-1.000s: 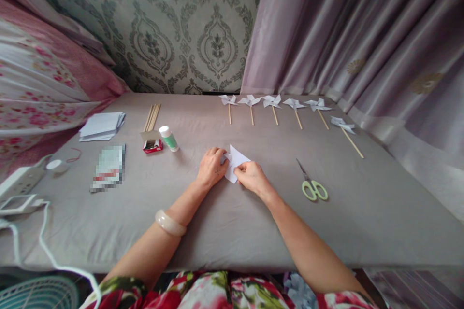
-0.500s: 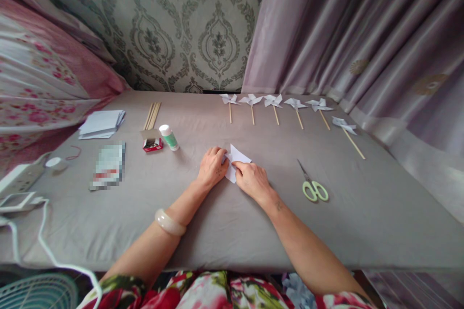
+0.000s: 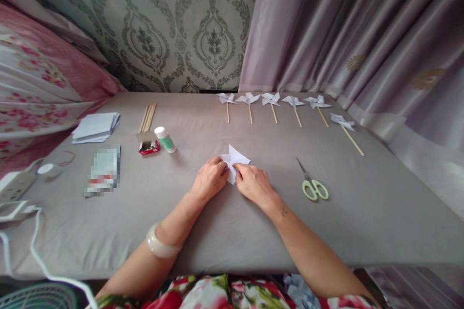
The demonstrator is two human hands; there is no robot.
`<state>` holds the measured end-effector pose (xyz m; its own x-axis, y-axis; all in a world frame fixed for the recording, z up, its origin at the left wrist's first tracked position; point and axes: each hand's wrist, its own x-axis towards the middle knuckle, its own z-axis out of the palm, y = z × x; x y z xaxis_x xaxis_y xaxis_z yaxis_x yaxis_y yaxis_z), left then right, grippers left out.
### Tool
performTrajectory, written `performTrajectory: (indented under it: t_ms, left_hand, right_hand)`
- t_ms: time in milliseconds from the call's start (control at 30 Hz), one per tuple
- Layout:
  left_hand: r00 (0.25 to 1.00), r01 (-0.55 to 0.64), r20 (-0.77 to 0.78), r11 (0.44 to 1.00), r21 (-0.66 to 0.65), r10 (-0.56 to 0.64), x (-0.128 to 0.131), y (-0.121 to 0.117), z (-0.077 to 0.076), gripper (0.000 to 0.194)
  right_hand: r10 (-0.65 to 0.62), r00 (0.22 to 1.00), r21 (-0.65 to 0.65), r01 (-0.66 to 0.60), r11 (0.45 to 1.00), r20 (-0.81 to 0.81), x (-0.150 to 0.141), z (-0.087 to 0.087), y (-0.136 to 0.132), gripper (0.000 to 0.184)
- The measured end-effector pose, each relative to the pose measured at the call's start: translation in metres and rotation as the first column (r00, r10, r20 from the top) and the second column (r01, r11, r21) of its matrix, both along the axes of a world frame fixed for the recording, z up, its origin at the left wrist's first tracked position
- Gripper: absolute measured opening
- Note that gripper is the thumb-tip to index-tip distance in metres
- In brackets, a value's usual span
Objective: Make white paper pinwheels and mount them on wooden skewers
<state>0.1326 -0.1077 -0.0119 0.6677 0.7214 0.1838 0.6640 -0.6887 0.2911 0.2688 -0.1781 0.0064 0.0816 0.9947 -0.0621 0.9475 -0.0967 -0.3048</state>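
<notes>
A white paper pinwheel blade piece lies on the cloth-covered table between my hands, its pointed corners sticking out. My left hand is closed on its left side, fingers curled at the paper's edge. From the right, my right hand pinches or presses near the paper's middle, thumb and forefinger close together. The fingers hide part of the folds. Off to the right rest scissors with pale green handles. A glue stick stands beyond my left hand, beside a small red open box of small items.
Several finished paper pinwheels on sticks line the table's back right. Bare wooden sticks, a stack of white paper and a blurred packet lie at left. A power strip with a white cable occupies the left edge.
My left hand has shifted slightly left and down, showing more of the paper's upper left part. My right hand stays at the paper. The camera view has moved a little.
</notes>
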Motion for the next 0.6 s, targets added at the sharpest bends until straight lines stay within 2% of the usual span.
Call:
performTrajectory:
  t_ms: [267, 600]
  left_hand:
    - [0.995, 0.009, -0.099, 0.998, 0.06, -0.003, 0.004, -0.0017, -0.001, 0.024]
    - [0.995, 0.043, -0.087, 0.998, 0.045, -0.039, 0.0049, -0.0003, -0.0011, 0.023]
  right_hand:
    - [0.059, 0.998, -0.04, -0.058, 0.997, 0.021, -0.0026, 0.0083, -0.0085, 0.032]
    - [0.053, 0.998, -0.046, -0.052, 0.998, 0.02, -0.0027, 0.0073, -0.0074, 0.031]
